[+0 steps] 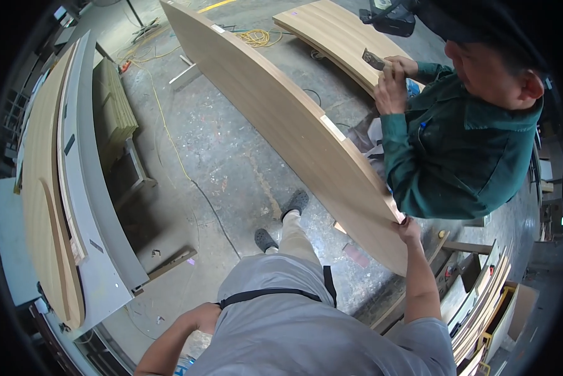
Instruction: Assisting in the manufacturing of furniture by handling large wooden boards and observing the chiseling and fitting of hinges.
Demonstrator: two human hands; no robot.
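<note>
A long wooden door panel (294, 122) stands on its long edge across the middle of the floor, running from far left to near right. Its upper edge carries pale inset strips. At the panel's near end, my right hand (409, 230) is closed over that edge. My left hand (207, 317) rests against my hip by the black belt strap, its fingers hidden. Across the panel, a co-worker in a green jacket (463, 156) holds up a small tool (373, 59) with a flat, dark head in both hands.
A second wooden panel (338, 28) lies behind the co-worker. On the left, a long grey bench (96, 207) bears wooden boards (43, 188). Yellow cable (256, 37) coils on the far floor and trails toward my feet. Timber strips (482, 301) and boxes stand at near right.
</note>
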